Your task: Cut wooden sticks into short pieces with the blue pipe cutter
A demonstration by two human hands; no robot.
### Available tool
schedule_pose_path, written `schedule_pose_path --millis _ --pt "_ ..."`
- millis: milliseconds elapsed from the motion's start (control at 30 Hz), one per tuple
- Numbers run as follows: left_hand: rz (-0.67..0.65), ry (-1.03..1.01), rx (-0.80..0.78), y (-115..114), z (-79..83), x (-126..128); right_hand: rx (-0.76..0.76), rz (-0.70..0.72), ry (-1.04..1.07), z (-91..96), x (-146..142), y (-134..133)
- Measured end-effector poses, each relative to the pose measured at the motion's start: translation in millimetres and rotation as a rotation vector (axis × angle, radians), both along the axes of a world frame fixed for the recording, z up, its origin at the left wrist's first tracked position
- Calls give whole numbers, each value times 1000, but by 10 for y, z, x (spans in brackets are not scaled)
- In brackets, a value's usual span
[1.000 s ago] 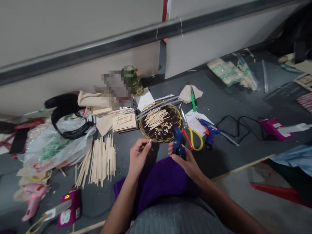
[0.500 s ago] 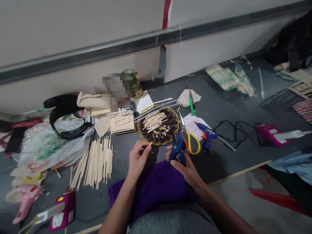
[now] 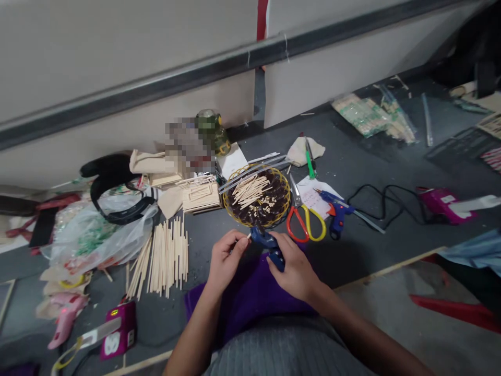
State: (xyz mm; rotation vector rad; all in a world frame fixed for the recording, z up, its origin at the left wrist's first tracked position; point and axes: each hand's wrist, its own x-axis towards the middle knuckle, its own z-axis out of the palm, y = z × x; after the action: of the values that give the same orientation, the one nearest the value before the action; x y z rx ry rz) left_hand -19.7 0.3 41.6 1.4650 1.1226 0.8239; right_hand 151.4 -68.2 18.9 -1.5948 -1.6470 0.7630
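Observation:
My left hand (image 3: 226,262) pinches a short wooden stick (image 3: 249,236) between thumb and fingers, and only its tip shows. My right hand (image 3: 296,267) is wrapped round a blue-handled cutter (image 3: 263,238), its dark jaws pointing away from me. The cutter's head is right beside the stick's tip; whether its blades touch the stick cannot be made out. Just beyond both hands, a woven basket (image 3: 288,194) carries a heap of cut sticks (image 3: 250,190) and small cut pieces (image 3: 261,207). Purple cloth (image 3: 245,297) lies beneath my hands.
Red-and-yellow-handled scissors (image 3: 308,222) and a blue glue gun (image 3: 340,211) lie right of the basket. Long sticks (image 3: 169,258) are spread on the left, near a pink glue gun (image 3: 67,318) and a magenta device (image 3: 119,330). Stacked stick frames (image 3: 201,195) stand behind.
My right hand has brought the cutter leftward, up to the stick in my left hand. The cutter has turned from upright to pointing at the stick. The view has shifted slightly.

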Motion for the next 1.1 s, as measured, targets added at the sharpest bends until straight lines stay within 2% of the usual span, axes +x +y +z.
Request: schedule_pose_path --millis 167,567,900,1100 --pt "-91 30 103 -3 11 -40 -8 26 -69 -20 -46 -17" --pt "-163 244 348 -33 18 -45 -103 43 -43 -24 -90 -9" --pt "-234 279 365 32 75 -57 -95 50 -30 -54 -94 -13" --pt "-277 271 274 100 49 -72 -148 68 -8 -87 -71 9"
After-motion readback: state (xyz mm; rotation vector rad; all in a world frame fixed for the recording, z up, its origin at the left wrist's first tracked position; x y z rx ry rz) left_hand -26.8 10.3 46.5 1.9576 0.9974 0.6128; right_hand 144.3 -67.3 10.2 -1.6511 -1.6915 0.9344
